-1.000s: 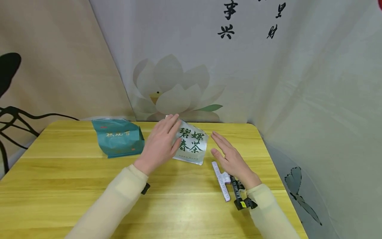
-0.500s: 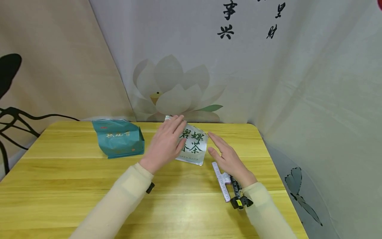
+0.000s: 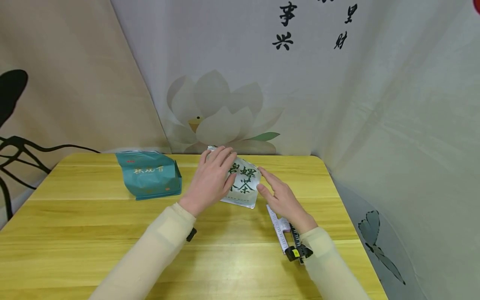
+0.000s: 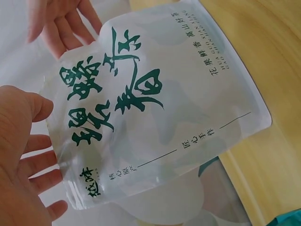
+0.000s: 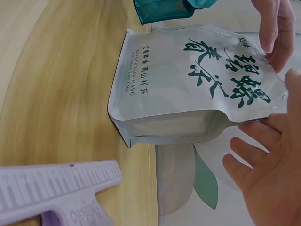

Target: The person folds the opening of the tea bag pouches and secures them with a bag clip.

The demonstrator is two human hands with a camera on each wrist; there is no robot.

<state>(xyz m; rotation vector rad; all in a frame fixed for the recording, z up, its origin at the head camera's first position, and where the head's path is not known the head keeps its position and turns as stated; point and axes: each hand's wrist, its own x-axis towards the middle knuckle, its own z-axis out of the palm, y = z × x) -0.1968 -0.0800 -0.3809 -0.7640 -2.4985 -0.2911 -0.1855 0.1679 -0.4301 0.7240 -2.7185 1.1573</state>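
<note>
A silver-white tea pouch (image 3: 244, 183) with green Chinese characters stands upright near the table's back edge. My left hand (image 3: 211, 177) is at its upper left part, covering some of the print in the head view. In the left wrist view, the left hand's fingers (image 4: 40, 162) are loosely spread right at the top edge, the thumb apart from them. My right hand (image 3: 283, 200) reaches the upper right edge with fingers extended. The right wrist view has the right hand's fingers (image 5: 249, 150) spread beside the pouch's side, one fingertip just behind its top corner.
Left of the pouch stands a teal tea bag (image 3: 151, 175). Beneath my right forearm lie a pale lilac plastic piece (image 3: 277, 229) with a printed scale and a black one (image 3: 295, 235), partly hidden by the wrist camera. A curtain (image 3: 240, 83) hangs behind the table (image 3: 93, 241).
My left hand has shifted slightly right across the pouch. My right hand has moved left to the pouch's upper right edge. The pouch and the teal bag stay put.
</note>
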